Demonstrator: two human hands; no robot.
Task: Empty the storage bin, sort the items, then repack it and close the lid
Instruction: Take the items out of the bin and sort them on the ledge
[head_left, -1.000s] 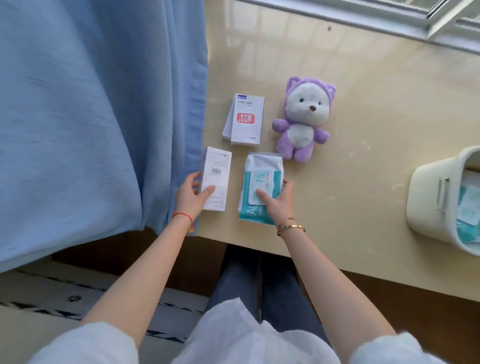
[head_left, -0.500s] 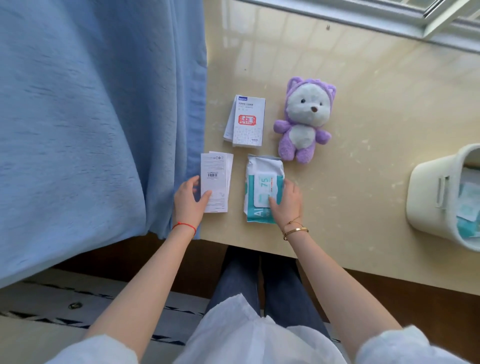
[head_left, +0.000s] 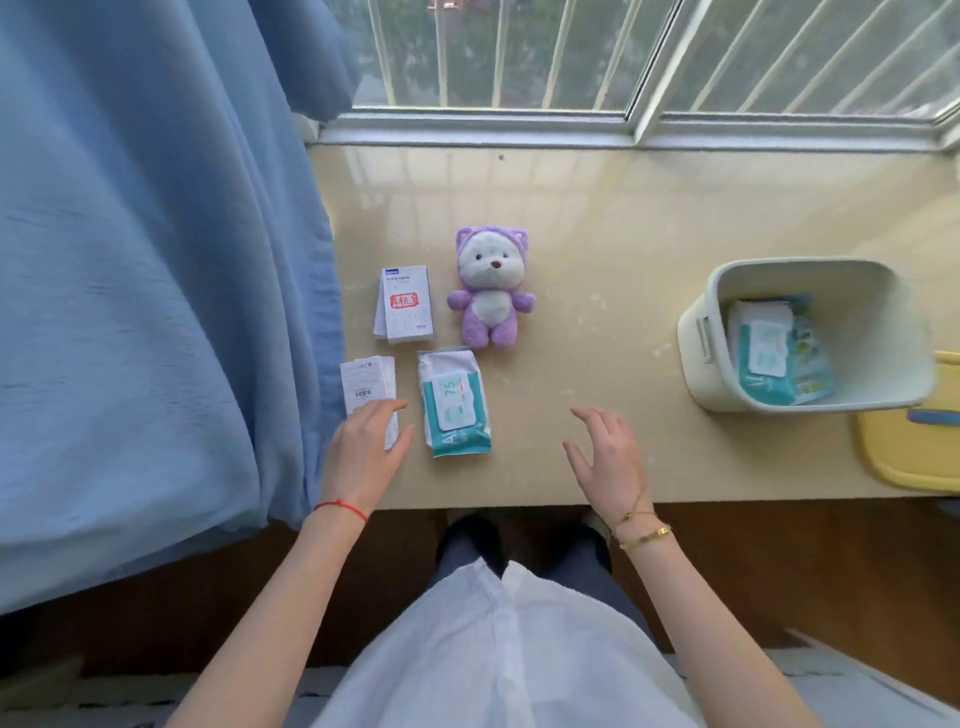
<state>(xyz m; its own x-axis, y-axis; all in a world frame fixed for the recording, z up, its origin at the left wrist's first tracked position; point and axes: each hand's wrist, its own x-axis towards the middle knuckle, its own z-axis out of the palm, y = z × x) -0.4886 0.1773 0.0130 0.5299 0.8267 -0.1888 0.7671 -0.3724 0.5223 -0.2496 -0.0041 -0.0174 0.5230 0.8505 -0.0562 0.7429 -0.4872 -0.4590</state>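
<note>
Now left hand (head_left: 363, 449) rests flat on the white packets (head_left: 368, 387) (fingers relaxed); right hand (head_left: 605, 457) hovers spread, holding nothing

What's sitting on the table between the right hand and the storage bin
Nothing: in the head view the stretch of table between the right hand and the storage bin is bare. The hand hovers open, empty.

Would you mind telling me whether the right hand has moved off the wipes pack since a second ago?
Yes. The right hand has left the wipes pack and now hovers to its right, toward the bin.
</note>
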